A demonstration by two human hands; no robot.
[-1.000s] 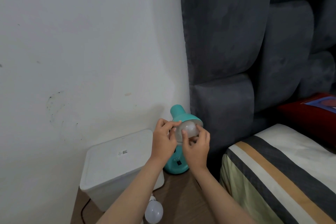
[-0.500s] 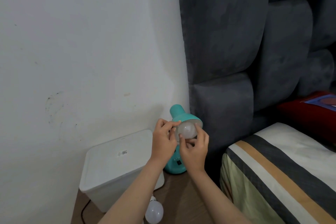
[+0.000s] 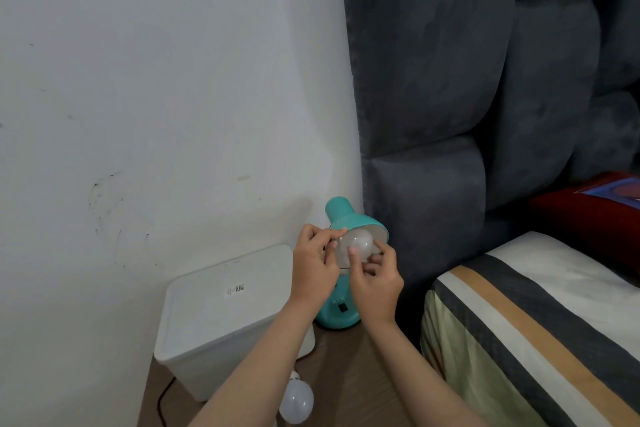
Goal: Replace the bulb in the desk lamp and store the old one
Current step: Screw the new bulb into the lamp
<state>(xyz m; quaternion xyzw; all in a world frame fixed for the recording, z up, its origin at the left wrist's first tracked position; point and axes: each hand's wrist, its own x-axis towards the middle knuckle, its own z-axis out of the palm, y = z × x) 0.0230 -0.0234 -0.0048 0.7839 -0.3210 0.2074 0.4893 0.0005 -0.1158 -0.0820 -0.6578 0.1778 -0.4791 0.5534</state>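
Observation:
A teal desk lamp [image 3: 341, 215] stands on the wooden bedside table [image 3: 349, 367], its shade tipped toward me. A white frosted bulb [image 3: 356, 243] sits in the shade's opening. My right hand [image 3: 375, 282] grips the bulb from below and the right, thumb across its front. My left hand [image 3: 315, 263] pinches the shade's left rim, fingertips touching the bulb's edge. A second white bulb [image 3: 296, 400] lies on the table under my left forearm, its base partly hidden.
A closed white plastic box [image 3: 225, 315] with a small label stands left of the lamp against the wall. A black cord [image 3: 162, 402] runs down beside it. The grey padded headboard [image 3: 450, 80] and striped bed [image 3: 536, 340] crowd the right side.
My right hand has shifted its hold on the bulb, with the thumb now across its front. My left hand stays on the shade's rim. The view has drifted slightly.

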